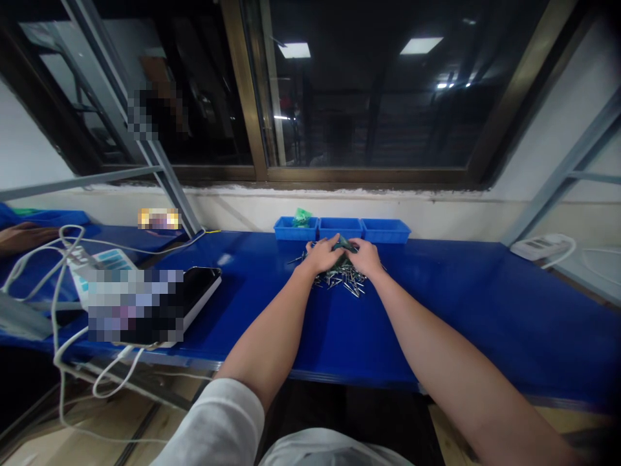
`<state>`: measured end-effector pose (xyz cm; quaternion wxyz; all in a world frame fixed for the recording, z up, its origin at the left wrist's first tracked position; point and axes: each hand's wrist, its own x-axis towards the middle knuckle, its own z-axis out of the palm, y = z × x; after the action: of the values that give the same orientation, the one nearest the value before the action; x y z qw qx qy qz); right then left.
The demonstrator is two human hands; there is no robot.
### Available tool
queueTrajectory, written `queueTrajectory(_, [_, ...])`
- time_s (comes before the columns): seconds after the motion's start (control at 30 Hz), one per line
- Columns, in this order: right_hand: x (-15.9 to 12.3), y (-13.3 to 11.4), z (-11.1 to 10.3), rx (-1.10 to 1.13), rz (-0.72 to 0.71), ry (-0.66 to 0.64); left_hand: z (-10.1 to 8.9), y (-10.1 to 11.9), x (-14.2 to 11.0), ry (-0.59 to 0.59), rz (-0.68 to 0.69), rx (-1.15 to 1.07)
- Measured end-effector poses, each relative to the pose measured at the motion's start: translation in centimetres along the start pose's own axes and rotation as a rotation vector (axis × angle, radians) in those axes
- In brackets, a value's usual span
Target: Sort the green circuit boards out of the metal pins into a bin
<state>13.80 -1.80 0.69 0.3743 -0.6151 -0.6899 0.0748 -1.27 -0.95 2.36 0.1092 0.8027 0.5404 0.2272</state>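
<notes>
Blue worktop (466, 275): dark-green piece (345, 244), seemingly plastic, is pinched by left hand (324, 255) and right hand (366, 257); slim metal pins (347, 279) heaped loose beneath, work judged unfinished.

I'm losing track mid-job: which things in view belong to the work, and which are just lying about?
Job in hand: heap of thin metal pieces; dark green item at the fingers; probably the three blue bins and green bag in the left one.

Seemingly lying about: black-screened device, left; white cables, left; white power strip, right.
</notes>
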Motion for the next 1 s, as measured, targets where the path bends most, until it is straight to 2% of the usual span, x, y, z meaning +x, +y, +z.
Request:
queueTrajectory(0.2, [-0.2, -0.8, -0.7, -0.004, -0.038, 0.061, -0.2, 0.9, -0.4, 0.006, 0.1, -0.084])
queueTrajectory(0.37, [-0.3, -1.3, -1.5, 0.143, -0.064, 0.159, -0.9, 0.8, -0.6, 0.183, 0.097, -0.113])
queueTrajectory(0.47, [0.0, -1.3, -1.5, 0.371, -0.079, 0.118, -1.0, 0.5, -0.4, 0.27, 0.126, -0.195])
queueTrajectory(0.57, [0.4, -1.1, -0.9, 0.584, -0.068, 0.056, -0.8, 0.1, -0.1, 0.255, 0.189, -0.361])
queueTrajectory(0.7, [0.7, -0.6, -0.3, 0.732, -0.009, -0.009, -0.1, -0.5, 0.6, 0.257, 0.125, -0.508])
queueTrajectory(0.77, [0.6, -0.5, -0.3, 0.743, -0.003, -0.014, 0.2, -0.8, 0.8, 0.241, 0.107, -0.571])
queueTrajectory(0.87, [0.6, -0.4, -0.7, 0.67, -0.048, 0.062, 0.4, -1.1, 1.1, 0.219, 0.141, -0.674])
queueTrajectory(1.0, [0.7, 0.0, -1.0, 0.575, -0.157, 0.157, 0.3, -1.0, 1.1, 0.288, 0.196, -0.693])
